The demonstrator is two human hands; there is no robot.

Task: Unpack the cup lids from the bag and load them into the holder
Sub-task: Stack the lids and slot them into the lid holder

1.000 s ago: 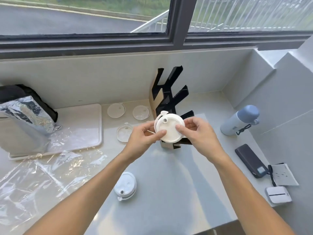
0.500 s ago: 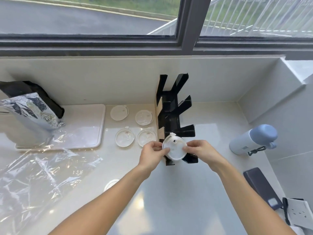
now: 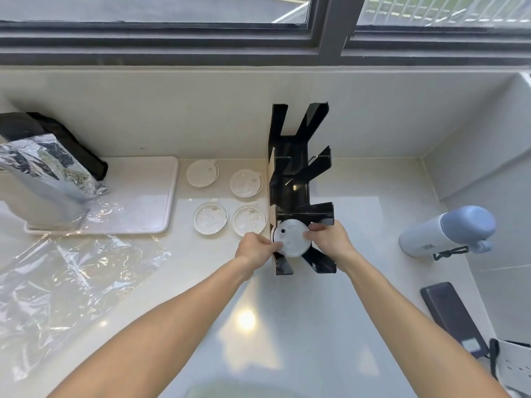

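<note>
Nearest the person, both forearms reach forward over the pale counter (image 3: 287,326) toward the black holder (image 3: 301,191), which serves here as the landmark. At the holder's near end the left hand (image 3: 255,249) and the right hand (image 3: 330,239) hold one white cup lid (image 3: 291,238) between them, fingers curled and pinching its rim from opposite sides. The lid sits at the holder's nearest slot, apparently partly between the black dividers; whether it is fully seated cannot be told.

Judged from this, the step in hand is loading that lid into the front compartment. The next move calls for both hands to ease the lid down square between the dividers, let go, and then reach left of the holder for another lid.

Just left of the holder lie four clear lids (image 3: 247,183) flat on the counter, in two rows, not yet loaded. Further left of the holder a white tray (image 3: 149,196) carries a silver foil bag (image 3: 43,170), and crumpled clear plastic wrap (image 3: 71,282) spreads toward the near edge. Right of the holder, well apart, a blue-capped bottle (image 3: 445,231) lies on its side, with a dark phone (image 3: 451,317) nearer the person. Behind the holder rises the wall and a window frame (image 3: 330,38).
</note>
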